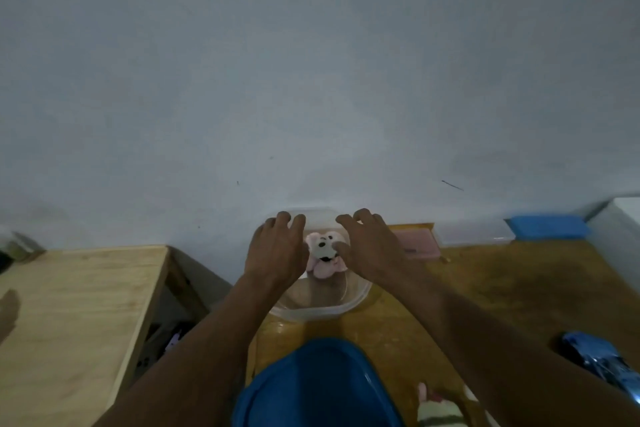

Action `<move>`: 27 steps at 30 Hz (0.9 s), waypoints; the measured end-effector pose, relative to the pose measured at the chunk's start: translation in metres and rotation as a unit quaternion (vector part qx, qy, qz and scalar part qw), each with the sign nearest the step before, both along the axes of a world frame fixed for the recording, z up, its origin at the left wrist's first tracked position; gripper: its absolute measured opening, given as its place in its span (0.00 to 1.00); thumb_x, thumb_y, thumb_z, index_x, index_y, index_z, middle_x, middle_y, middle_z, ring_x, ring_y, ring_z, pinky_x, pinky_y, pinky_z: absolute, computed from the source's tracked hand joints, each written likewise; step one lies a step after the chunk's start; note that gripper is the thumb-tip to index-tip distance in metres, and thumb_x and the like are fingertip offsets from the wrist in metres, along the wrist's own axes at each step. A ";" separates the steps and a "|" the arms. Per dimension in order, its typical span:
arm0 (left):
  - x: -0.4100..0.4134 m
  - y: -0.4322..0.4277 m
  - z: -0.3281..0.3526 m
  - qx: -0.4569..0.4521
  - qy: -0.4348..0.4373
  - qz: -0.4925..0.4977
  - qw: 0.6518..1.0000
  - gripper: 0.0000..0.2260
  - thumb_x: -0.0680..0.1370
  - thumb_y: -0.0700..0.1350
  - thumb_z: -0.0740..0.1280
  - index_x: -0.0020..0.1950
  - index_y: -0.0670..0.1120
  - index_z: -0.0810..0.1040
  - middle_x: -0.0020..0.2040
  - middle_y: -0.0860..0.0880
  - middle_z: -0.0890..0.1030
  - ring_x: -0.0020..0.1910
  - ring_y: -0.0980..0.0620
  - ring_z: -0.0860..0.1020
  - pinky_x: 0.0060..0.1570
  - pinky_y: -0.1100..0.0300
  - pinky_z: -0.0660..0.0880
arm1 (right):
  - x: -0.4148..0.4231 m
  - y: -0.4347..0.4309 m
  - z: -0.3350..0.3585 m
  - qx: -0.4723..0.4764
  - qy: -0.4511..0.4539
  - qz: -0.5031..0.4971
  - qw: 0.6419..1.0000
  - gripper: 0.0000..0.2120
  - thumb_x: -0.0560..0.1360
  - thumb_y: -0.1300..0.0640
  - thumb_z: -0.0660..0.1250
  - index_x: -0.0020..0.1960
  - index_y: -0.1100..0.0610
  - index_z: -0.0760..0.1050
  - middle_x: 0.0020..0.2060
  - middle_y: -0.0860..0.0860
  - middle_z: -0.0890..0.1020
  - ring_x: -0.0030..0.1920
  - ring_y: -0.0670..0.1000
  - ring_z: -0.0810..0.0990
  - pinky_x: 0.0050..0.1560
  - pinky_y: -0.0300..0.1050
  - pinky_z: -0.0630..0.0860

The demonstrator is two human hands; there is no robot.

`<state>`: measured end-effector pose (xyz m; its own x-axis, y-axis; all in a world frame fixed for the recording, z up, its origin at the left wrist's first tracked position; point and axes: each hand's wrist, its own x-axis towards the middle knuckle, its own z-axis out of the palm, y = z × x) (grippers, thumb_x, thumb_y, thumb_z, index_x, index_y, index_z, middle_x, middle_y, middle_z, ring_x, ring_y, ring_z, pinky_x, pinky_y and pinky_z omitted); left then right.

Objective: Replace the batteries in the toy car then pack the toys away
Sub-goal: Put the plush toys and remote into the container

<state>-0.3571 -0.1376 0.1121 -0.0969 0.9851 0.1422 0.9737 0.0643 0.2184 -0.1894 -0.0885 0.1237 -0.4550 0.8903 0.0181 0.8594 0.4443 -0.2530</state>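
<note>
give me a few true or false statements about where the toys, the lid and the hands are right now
1. A pink and white plush toy lies inside the clear container. True.
2. The blue lid is closed on the container. False: the lid lies nearer the person and the container is open.
3. The left hand and the right hand are both over the container. True.
4. The blue toy car is inside the container. False: it lies on the table, off to the right.
</note>
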 end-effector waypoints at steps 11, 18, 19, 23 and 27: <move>0.087 -0.065 0.036 0.075 0.011 -0.059 0.995 0.19 0.77 0.53 0.64 0.65 0.45 0.72 0.61 0.44 0.77 0.56 0.43 0.76 0.49 0.51 0.75 | 0.093 -0.067 0.033 0.062 0.035 -0.027 0.997 0.23 0.76 0.45 0.62 0.68 0.51 0.67 0.65 0.55 0.71 0.62 0.56 0.71 0.58 0.51 0.74; 0.176 -0.111 0.030 0.052 -0.009 -0.052 0.997 0.21 0.77 0.54 0.63 0.67 0.46 0.70 0.62 0.43 0.75 0.58 0.43 0.75 0.52 0.51 0.74 | 0.179 -0.107 0.022 0.042 0.045 -0.025 0.998 0.23 0.75 0.44 0.63 0.68 0.51 0.68 0.63 0.56 0.72 0.62 0.57 0.72 0.58 0.53 0.74; 0.191 -0.119 0.026 0.040 -0.012 -0.052 0.998 0.22 0.77 0.54 0.62 0.68 0.46 0.69 0.62 0.43 0.74 0.59 0.43 0.74 0.52 0.51 0.74 | 0.193 -0.114 0.018 0.035 0.043 -0.028 0.998 0.24 0.75 0.44 0.63 0.68 0.50 0.67 0.63 0.56 0.71 0.62 0.57 0.72 0.58 0.53 0.74; 0.239 -0.150 0.006 -0.014 -0.031 -0.039 0.999 0.23 0.79 0.54 0.61 0.72 0.47 0.65 0.67 0.44 0.70 0.64 0.43 0.71 0.57 0.51 0.74 | 0.236 -0.141 -0.003 -0.010 0.006 -0.030 0.999 0.23 0.75 0.43 0.62 0.69 0.47 0.66 0.66 0.55 0.69 0.65 0.59 0.69 0.58 0.55 0.72; 0.267 -0.173 -0.014 -0.072 -0.035 -0.023 0.997 0.23 0.79 0.54 0.61 0.73 0.48 0.64 0.68 0.43 0.68 0.66 0.43 0.69 0.58 0.51 0.73 | 0.265 -0.165 -0.026 -0.056 -0.027 -0.029 0.998 0.25 0.76 0.42 0.61 0.70 0.47 0.63 0.68 0.57 0.66 0.66 0.61 0.67 0.60 0.55 0.71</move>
